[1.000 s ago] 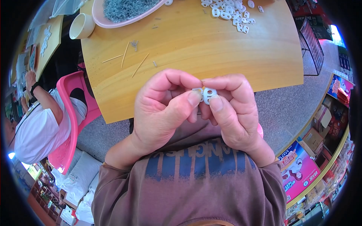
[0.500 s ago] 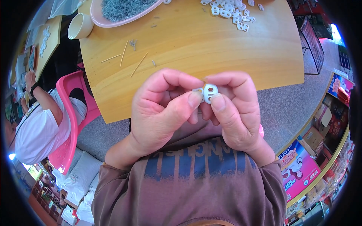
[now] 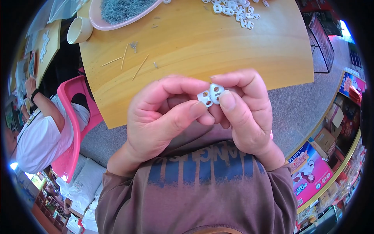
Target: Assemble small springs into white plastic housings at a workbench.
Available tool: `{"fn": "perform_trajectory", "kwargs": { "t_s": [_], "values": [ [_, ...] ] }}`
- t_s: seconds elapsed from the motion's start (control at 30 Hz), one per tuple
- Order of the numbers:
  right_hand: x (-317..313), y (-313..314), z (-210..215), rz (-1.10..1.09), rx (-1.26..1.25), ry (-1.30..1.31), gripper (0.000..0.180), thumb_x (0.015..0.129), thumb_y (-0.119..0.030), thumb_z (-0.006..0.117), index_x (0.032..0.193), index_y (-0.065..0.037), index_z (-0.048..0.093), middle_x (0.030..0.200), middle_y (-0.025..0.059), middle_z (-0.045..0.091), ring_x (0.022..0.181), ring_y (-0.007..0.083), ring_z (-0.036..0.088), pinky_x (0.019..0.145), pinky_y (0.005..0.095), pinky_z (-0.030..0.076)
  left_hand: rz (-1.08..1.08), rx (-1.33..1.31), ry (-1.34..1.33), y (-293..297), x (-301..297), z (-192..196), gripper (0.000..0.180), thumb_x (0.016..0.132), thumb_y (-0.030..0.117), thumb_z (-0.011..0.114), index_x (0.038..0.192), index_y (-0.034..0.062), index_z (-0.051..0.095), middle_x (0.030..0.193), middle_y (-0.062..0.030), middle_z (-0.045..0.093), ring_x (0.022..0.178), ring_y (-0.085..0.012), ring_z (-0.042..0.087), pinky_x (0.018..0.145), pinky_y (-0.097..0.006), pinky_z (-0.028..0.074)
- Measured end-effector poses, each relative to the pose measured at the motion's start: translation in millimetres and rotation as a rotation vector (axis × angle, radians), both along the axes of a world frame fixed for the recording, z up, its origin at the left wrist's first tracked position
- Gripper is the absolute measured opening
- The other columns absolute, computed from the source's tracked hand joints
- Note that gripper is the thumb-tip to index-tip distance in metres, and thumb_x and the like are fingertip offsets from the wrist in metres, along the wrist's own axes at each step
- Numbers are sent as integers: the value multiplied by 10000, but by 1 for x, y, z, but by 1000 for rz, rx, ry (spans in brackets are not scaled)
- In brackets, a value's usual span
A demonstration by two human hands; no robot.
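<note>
Since the left white piece (image 3: 203, 99) meets the right white piece (image 3: 214, 94) between your fingertips, it would seem best to pinch only their outer edges, keep the holes in sight and press evenly so neither tilts. The fingers of your left hand (image 3: 156, 115) are closed on the left piece, thumb at its lower edge; those of your right hand (image 3: 251, 117) clamp the other, thumb over its right edge. Whether the pieces interlock or just overlap, you cannot tell from here.

You hold both just off the near edge of the surface (image 3: 233, 54). Beyond lie thin sticks (image 3: 124, 56) and a small metal piece (image 3: 155, 65); farther out, a pile of white pieces (image 3: 238, 13), a cream cup (image 3: 87, 30) and a pink basin (image 3: 111, 27) of grey, wiry parts (image 3: 124, 11).
</note>
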State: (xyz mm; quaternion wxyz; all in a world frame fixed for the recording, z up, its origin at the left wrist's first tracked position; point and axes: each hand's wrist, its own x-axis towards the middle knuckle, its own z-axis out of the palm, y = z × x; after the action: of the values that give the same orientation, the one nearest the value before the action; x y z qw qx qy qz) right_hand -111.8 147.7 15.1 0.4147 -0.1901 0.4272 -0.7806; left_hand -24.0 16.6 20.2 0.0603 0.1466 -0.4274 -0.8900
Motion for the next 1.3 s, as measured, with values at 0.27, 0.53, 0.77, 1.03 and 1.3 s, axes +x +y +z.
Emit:
{"fn": "perform_trajectory", "kwargs": {
  "t_s": [0.27, 0.53, 0.77, 1.03, 1.3],
  "values": [
    [2, -1, 5, -8, -4, -71, 179, 875, -21, 371, 1045, 30, 398, 782, 55, 503, 675, 59, 483, 615, 188, 402, -5, -65, 37, 0, 1, -3, 250, 801, -19, 527, 1038, -52, 455, 893, -119, 559, 758, -145, 586, 703, -235, 485],
    [2, 2, 5, 16, 20, -49, 173, 878, -28, 368, 1039, 30, 399, 792, 58, 517, 671, 54, 474, 593, 185, 382, -37, -23, -13, -1, 3, -4, 223, 801, -1, 539, 1005, -24, 449, 869, -107, 557, 685, -108, 562, 622, -198, 468],
    [7, -1, 6, -63, 113, 21, 209, 875, -144, 418, 1033, -11, 450, 695, 14, 499, 541, 18, 386, 468, 144, 294, -24, -33, -34, 1, 4, -2, 214, 800, -6, 539, 994, -16, 449, 856, -102, 560, 671, -101, 561, 608, -191, 468],
    [7, -1, 6, -55, 130, 32, 221, 881, -144, 417, 1042, -1, 468, 713, 12, 508, 548, 12, 392, 470, 139, 300, -9, -66, -25, 2, 5, -5, 203, 793, -15, 544, 972, -16, 448, 840, -102, 566, 680, -115, 573, 616, -207, 482],
    [6, 0, 5, -67, 184, 173, 225, 882, -160, 424, 1039, 0, 439, 741, 11, 514, 571, 9, 414, 479, 134, 312, 11, -175, 63, 5, 4, -9, 200, 787, -26, 546, 958, -19, 443, 851, -102, 552, 685, -125, 574, 616, -218, 487]
  ]
}}
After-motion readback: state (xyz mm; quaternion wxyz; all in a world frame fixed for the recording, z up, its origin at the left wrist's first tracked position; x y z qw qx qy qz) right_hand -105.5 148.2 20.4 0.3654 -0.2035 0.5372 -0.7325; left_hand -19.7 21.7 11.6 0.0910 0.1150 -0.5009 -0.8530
